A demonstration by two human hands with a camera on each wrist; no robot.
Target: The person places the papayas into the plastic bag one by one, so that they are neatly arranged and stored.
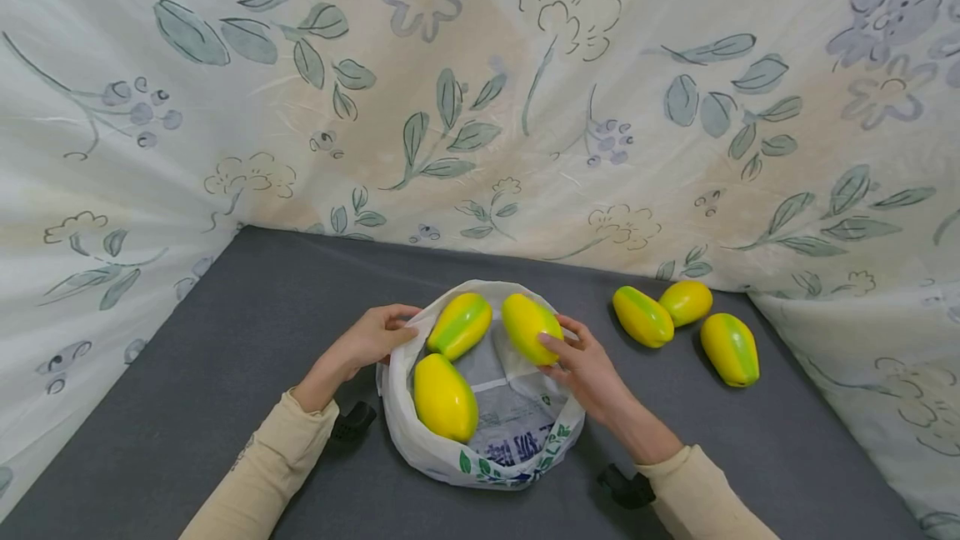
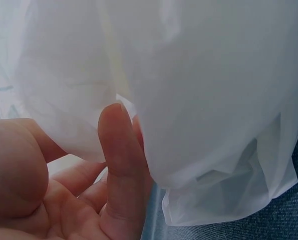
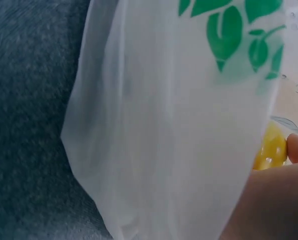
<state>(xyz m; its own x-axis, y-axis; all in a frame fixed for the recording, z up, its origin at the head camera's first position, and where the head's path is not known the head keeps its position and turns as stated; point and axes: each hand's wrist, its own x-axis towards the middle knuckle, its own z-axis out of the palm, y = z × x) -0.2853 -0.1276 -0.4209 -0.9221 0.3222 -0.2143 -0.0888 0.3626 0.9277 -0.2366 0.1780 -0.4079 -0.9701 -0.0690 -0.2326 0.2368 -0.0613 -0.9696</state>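
A white plastic bag (image 1: 420, 448) with green leaf print stands with its mouth spread wide. My left hand (image 1: 377, 335) grips its rim on the left side; in the left wrist view, fingers of that hand (image 2: 121, 165) lie against the thin white plastic. Two yellow-green papayas lie inside the bag, an upper one (image 1: 460, 326) and a lower one (image 1: 446, 398). With my right hand (image 1: 592, 369) I hold another papaya (image 1: 531, 327) over the right part of the opening, thumb on its near side. In the right wrist view, the bag's side hides most of this papaya (image 3: 271, 147).
Three more papayas lie on the dark grey table (image 1: 247, 373) to the right of the bag: one nearer (image 1: 642, 317), one behind (image 1: 686, 302), one farther right (image 1: 731, 350). A floral curtain (image 1: 480, 107) closes off the back and both sides.
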